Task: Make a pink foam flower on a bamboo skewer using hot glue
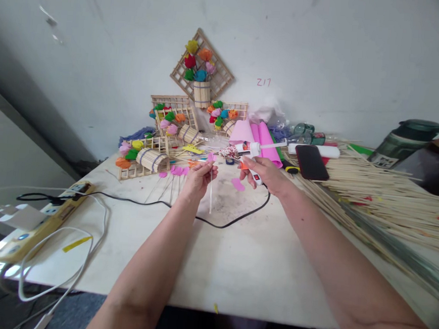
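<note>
Between the fingertips of my left hand (202, 177) is a pink paper flower (211, 157) on a thin stem that hangs down below the hand. My right hand (262, 174) grips a white and orange hot glue gun (251, 152) with a glue stick out of its back. The gun's nozzle points left, close to the flower. A loose pink paper petal (238, 184) lies below the gun. To the left of my left hand, several pink pieces on thin stems (179, 171) rest on the table.
Bamboo lattice frames with paper flowers (153, 159) stand at the back left. A power strip (43, 224) and white cables lie left; the gun's black cord (218, 226) crosses the table. At right are a phone (312, 162), many thin sticks (387, 198) and a dark bottle (407, 144).
</note>
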`<state>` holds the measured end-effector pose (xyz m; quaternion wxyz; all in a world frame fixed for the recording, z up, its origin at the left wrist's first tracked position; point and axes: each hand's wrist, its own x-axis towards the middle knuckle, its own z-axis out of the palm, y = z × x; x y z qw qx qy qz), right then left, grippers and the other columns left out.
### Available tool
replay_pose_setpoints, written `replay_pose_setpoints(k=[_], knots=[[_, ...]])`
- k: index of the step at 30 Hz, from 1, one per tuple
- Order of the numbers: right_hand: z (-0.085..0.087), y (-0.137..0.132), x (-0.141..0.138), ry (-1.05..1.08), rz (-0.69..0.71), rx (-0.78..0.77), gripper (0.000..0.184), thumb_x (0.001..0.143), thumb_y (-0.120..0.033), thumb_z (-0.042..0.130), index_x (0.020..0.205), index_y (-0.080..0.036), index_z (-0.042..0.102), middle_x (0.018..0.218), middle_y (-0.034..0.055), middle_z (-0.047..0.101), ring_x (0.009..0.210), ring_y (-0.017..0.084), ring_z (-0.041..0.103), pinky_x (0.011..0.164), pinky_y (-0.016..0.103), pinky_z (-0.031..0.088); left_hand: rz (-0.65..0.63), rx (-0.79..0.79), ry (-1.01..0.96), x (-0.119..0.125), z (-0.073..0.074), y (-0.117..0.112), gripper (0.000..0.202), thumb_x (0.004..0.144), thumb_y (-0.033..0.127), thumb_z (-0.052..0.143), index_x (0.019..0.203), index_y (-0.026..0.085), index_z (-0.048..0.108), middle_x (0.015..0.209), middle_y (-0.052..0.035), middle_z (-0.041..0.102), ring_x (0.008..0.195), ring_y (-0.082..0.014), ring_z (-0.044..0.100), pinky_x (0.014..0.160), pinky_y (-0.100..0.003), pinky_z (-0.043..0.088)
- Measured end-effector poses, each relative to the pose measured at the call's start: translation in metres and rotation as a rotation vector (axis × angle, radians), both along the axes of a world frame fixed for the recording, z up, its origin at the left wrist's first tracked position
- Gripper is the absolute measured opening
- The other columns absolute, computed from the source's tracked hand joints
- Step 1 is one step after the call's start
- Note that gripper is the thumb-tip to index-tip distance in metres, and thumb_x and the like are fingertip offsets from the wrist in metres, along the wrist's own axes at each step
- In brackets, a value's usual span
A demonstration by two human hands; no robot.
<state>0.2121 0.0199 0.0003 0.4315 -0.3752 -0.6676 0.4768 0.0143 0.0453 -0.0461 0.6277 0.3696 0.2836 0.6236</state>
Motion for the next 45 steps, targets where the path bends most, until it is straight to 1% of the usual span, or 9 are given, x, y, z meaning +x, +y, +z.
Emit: replay_pose_setpoints(k=[4, 13, 21, 27, 38, 45], knots=[[-0.0009, 0.0006, 0.0004, -0.039, -0.02, 0.009, 0.041, 0.078, -0.054, 0.048, 0.073, -0.014, 0.053, 0.062, 0.0024, 0.059, 0.036, 0.006, 0.043, 0.037, 0.022, 0.034, 0.0, 0.009, -0.007, 0.0002, 0.0009, -0.0003, 0.016, 0.061, 0.021, 0.071, 0.068, 0.012, 0.06, 0.062, -0.0005, 0.061, 0.054, -0.0065, 0.057, 0.056, -0.017, 0.047], [-0.001, 0.0004, -0.0015, -0.009, -0.033, -0.007, 0.04, 0.076, -0.055, 0.051, 0.068, -0.016, 0.048, 0.055, -0.0012, 0.051, 0.037, 0.007, 0.043, 0.036, 0.021, 0.034, 0.028, 0.004, 0.014, 0.0017, 0.0028, -0.0014, 0.016, 0.06, 0.021, 0.072, 0.068, 0.011, 0.061, 0.061, -0.0013, 0.06, 0.053, -0.0067, 0.056, 0.056, -0.018, 0.044], [-0.0025, 0.0007, -0.0023, -0.065, -0.063, -0.017, 0.038, 0.076, -0.053, 0.053, 0.071, -0.015, 0.052, 0.054, -0.002, 0.051, 0.039, 0.008, 0.044, 0.037, 0.022, 0.033, 0.02, 0.011, 0.018, 0.0026, 0.0034, -0.0024, 0.018, 0.059, 0.021, 0.072, 0.068, 0.011, 0.061, 0.06, -0.0008, 0.06, 0.053, -0.0066, 0.056, 0.056, -0.018, 0.044], [-0.0038, 0.0017, -0.0023, -0.073, -0.064, -0.021, 0.038, 0.075, -0.054, 0.054, 0.069, -0.016, 0.05, 0.053, -0.0021, 0.049, 0.039, 0.008, 0.044, 0.037, 0.022, 0.033, 0.016, 0.008, 0.019, 0.0029, 0.0033, -0.0023, 0.017, 0.059, 0.021, 0.072, 0.068, 0.011, 0.06, 0.061, -0.0006, 0.06, 0.053, -0.0062, 0.056, 0.056, -0.018, 0.045], [0.0013, -0.0014, -0.0027, -0.062, -0.107, -0.014, 0.038, 0.075, -0.053, 0.053, 0.068, -0.016, 0.049, 0.053, -0.0022, 0.048, 0.039, 0.007, 0.044, 0.036, 0.021, 0.033, 0.005, -0.004, 0.023, 0.0033, 0.0024, -0.0029, 0.017, 0.06, 0.021, 0.072, 0.068, 0.011, 0.061, 0.061, -0.0011, 0.06, 0.053, -0.0065, 0.056, 0.056, -0.018, 0.046], [0.0019, -0.0011, -0.0027, -0.081, -0.095, -0.015, 0.038, 0.075, -0.053, 0.054, 0.067, -0.017, 0.048, 0.052, -0.0027, 0.047, 0.038, 0.007, 0.043, 0.035, 0.022, 0.033, -0.004, 0.003, 0.012, 0.0026, 0.0011, -0.0019, 0.016, 0.06, 0.021, 0.072, 0.067, 0.012, 0.06, 0.06, -0.0003, 0.06, 0.052, -0.0062, 0.056, 0.055, -0.018, 0.046]])
